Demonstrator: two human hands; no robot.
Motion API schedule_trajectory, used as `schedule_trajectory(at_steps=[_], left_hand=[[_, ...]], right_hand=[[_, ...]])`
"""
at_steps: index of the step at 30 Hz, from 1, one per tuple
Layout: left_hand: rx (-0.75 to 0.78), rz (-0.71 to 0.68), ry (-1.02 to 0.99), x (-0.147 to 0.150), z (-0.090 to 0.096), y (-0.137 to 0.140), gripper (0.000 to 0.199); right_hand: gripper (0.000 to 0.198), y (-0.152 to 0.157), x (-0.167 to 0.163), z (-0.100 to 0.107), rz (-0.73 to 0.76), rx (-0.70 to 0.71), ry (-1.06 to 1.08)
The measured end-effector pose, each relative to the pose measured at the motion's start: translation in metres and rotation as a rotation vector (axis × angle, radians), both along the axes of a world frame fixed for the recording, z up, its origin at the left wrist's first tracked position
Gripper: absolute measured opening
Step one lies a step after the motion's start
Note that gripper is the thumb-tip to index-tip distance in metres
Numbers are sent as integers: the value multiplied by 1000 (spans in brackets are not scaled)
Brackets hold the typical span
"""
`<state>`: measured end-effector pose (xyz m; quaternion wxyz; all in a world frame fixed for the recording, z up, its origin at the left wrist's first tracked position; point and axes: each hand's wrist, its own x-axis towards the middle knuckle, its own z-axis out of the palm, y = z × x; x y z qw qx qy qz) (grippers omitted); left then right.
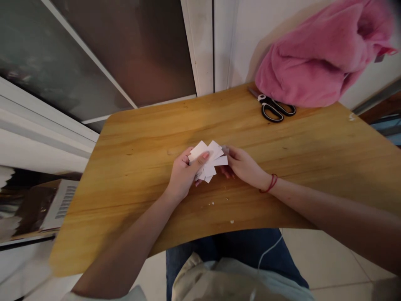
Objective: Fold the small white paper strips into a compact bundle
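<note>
A loose fan of small white paper pieces (213,155) is gripped in my left hand (184,171), with the thumb pressed across the top. The pieces overlap at different angles and stick out toward the right. Close beside them, my right hand (242,164) has its thumb and forefinger pinched at a small greyish slip of paper (225,149) by the fan's right edge. Whether that slip is apart from the fan I cannot tell. Both hands are above the middle of the wooden table (150,138). A red string bracelet (273,183) circles my right wrist.
Black-handled scissors (272,108) lie at the table's back right, beside a pink plush cloth bundle (307,62). Tiny white scraps (232,221) dot the near part of the tabletop. Behind the table stands a framed dark panel (131,46). A box (58,205) sits lower left.
</note>
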<state>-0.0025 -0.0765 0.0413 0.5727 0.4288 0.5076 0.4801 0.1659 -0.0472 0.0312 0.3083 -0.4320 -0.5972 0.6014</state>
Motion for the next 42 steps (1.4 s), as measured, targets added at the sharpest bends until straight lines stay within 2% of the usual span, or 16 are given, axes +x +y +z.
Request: schedule_trajectory(at_steps=[5,9,11,14,16,18,21,24,26,29,32,37,39,42], left_hand=[[14,-1,152,0,-4,2,34],[56,46,283,-1,-6,2,33],[103,60,360,-1,-6,1,33],[146,41,443,0,-8,-1,33],[105,-20,363,1,-9,-2,32],[57,-77,181,3,-10,-1,31],[12,-111,-62,3,-9,2,25],[-46,-121,-177,2,-6,3,19],[-61,-110,-201,2,-5,4,27],[-34,-80,-135,0,-6,4,34],[0,-37,-57,-4,-7,6,32],[75,80,-80,-10,-1,11,26],[98,93,-105,-11,1,12,25],[110,82,-89,-8,2,11,26]], right_hand=[[18,-3,-1,-2,188,-105,94],[39,-2,-1,-5,253,-182,205],[51,-2,-1,-5,264,-175,204],[48,-5,-1,-2,251,-71,64],[42,-6,-1,-1,253,-19,-14],[35,-6,-2,-1,238,-8,0],[26,-5,-3,-1,156,-20,76],[25,-2,-4,-2,60,-13,92],[28,-1,-3,-3,6,-5,103],[34,-1,-3,-3,-38,-3,118],[43,0,-2,-3,-58,-1,137],[43,7,1,-3,-162,-48,150],[43,8,1,-2,-129,-70,141],[44,3,0,0,24,-97,142]])
